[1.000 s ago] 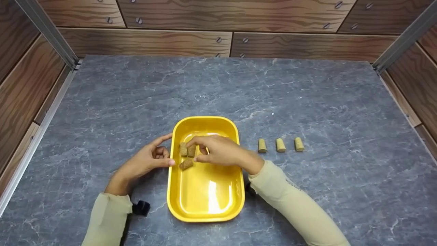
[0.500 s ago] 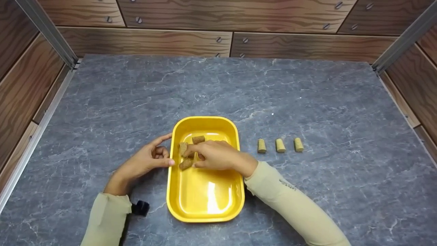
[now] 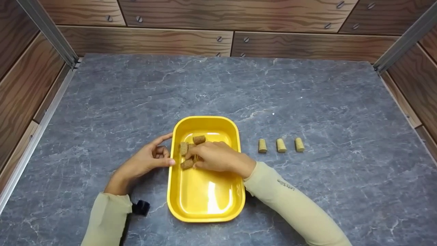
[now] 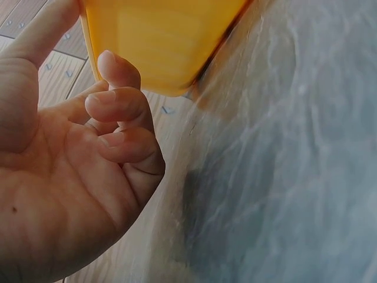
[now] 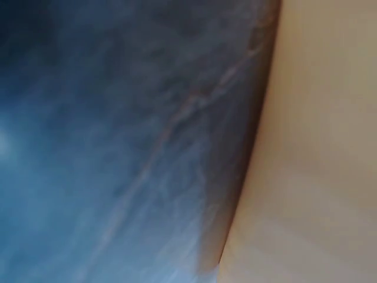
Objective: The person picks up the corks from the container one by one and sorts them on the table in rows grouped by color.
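Note:
A yellow tray stands upright on the table with several cork stoppers inside. My left hand is at its left side, index fingertip against the wall and thumb on the rim; the other fingers are bent, as the left wrist view shows for the same hand. My right hand reaches into the tray over the right rim, finger and thumb around a cork stopper mostly hidden beneath them. Around it lie one cork stopper above, another by the left wall and a tilted one below.
To the right of the tray, three paler tapered cork stoppers, a left one, a middle one and a right one, lie in a row on the grey marbled table. Wood-patterned walls enclose the back and sides.
My right hand has moved slightly down inside the tray, from the upper cork stopper, now uncovered, onto the one between the others. The left hand has stayed at the tray's side.

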`<state>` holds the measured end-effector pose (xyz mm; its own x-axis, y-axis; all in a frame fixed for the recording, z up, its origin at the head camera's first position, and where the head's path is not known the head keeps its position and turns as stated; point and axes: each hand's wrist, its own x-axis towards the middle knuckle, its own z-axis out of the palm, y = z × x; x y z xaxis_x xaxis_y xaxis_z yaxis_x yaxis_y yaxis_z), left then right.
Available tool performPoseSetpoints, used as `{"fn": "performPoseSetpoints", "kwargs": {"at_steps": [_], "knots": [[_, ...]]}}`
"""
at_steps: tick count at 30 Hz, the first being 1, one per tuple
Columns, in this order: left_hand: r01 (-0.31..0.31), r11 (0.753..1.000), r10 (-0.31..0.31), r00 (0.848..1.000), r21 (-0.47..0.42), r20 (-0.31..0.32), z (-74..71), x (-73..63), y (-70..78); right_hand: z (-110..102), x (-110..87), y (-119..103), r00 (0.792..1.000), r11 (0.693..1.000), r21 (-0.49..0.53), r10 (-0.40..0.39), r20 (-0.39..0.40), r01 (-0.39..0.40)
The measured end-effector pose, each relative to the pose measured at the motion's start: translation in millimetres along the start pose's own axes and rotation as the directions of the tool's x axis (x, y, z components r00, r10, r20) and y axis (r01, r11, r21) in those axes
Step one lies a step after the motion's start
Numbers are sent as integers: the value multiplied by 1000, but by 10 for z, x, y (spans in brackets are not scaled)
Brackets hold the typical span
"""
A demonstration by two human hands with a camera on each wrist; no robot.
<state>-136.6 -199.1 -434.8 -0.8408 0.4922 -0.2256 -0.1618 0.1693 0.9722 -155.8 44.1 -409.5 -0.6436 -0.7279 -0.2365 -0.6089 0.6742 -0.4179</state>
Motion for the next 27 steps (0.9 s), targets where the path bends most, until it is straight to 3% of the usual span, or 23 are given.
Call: {"fn": "performPoseSetpoints", "kwargs": {"at_steps": [11, 22, 27], "knots": [[-7, 1000, 7, 1000, -5, 3, -4, -7, 2, -17, -48, -32, 1000, 999, -41, 11, 27, -9], [-5, 1000, 5, 1000, -6, 5, -8, 0, -10, -32, -32, -50, 994, 997, -61, -37, 102, 44], [0, 1000, 0, 1000, -13, 6, -5, 6, -3, -106, -79, -32, 997, 998, -35, -48, 59, 51]]}}
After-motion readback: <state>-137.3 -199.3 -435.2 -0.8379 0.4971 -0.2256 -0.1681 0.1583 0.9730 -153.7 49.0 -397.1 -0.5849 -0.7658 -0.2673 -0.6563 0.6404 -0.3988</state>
